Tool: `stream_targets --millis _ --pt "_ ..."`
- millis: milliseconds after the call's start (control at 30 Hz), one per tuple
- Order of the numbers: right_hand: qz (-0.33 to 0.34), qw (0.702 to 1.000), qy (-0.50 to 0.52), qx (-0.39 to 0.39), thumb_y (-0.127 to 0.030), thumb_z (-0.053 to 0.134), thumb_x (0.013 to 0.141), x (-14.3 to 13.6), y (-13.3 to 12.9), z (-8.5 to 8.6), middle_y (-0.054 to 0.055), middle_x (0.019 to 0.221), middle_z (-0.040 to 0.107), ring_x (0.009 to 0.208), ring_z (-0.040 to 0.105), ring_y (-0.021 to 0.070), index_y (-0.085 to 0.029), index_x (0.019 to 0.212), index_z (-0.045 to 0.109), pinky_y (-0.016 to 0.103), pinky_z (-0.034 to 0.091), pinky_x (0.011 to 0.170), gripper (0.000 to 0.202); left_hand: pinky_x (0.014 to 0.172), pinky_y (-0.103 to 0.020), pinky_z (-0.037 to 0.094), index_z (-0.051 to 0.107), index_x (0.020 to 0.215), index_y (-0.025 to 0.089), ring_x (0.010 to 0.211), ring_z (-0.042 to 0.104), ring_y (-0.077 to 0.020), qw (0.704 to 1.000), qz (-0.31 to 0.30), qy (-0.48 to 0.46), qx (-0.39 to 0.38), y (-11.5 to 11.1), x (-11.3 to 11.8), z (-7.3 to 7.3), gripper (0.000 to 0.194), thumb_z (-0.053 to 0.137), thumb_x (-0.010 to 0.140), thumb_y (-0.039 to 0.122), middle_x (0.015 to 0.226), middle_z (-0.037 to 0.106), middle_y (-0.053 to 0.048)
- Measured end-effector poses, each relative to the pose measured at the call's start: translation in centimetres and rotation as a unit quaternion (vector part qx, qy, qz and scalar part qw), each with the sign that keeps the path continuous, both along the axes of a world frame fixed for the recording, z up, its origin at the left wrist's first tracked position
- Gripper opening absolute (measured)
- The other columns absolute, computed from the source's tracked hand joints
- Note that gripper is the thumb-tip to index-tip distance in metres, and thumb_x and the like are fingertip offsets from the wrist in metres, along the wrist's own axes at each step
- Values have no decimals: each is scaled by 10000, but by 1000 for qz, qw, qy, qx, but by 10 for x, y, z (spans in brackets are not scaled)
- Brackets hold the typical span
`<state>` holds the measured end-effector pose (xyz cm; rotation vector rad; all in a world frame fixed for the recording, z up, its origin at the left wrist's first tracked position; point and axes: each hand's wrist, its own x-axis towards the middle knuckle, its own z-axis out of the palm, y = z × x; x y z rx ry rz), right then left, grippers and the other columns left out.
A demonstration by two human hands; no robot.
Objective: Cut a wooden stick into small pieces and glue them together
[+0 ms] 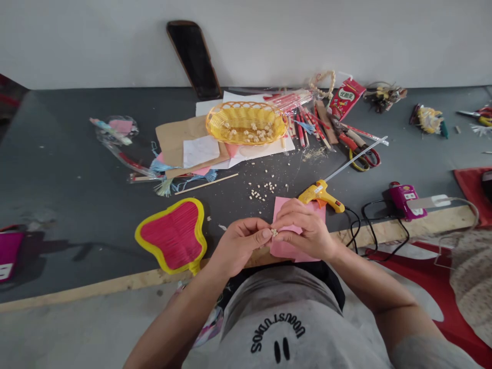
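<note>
Between the fingertips of both my hands is a small cluster of pale wooden bits (274, 232), shaped like a little flower. My left hand (244, 240) pinches it from the left with thumb and forefinger. From the other side, my right hand (303, 231) closes its fingers on it, partly hiding it. Pink paper (282, 251) lies beneath my hands at the table edge. A yellow glue gun (321, 193) rests just past my right hand, its clear glue stick pointing away. Loose pale wooden pieces (255, 195) are scattered beyond my hands. Similar clusters sit in a yellow basket (217, 124).
A red, yellow-rimmed butterfly-shaped piece (171, 236) lies left of my hands. Papers, tassels and a thin stick (207, 183) are behind it. Pliers and scissors (361, 159), red sticks and a drink carton (346, 98) stand at the back right. Cords run to a purple power socket (407, 201).
</note>
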<state>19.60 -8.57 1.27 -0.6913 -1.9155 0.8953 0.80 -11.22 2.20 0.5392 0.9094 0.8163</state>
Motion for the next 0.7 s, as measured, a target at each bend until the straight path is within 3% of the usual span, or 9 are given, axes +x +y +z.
stream_targets --millis 200,700 --pt "26 999 33 -8 -333 669 927 0 1 -3 38 862 677 859 630 167 -211 995 689 347 531 794 141 546 -211 351 672 591 126 534 482 -74 1000 -13 2 -7 0 0 2 382 910 607 424 549 606 -5" --pt "15 999 32 13 -325 666 931 1 -1 -2 41 860 670 857 627 163 -199 989 674 349 536 782 139 559 -174 384 729 647 132 549 504 -56 1000 -11 20 -14 -3 -1 1 328 927 583 387 580 618 14"
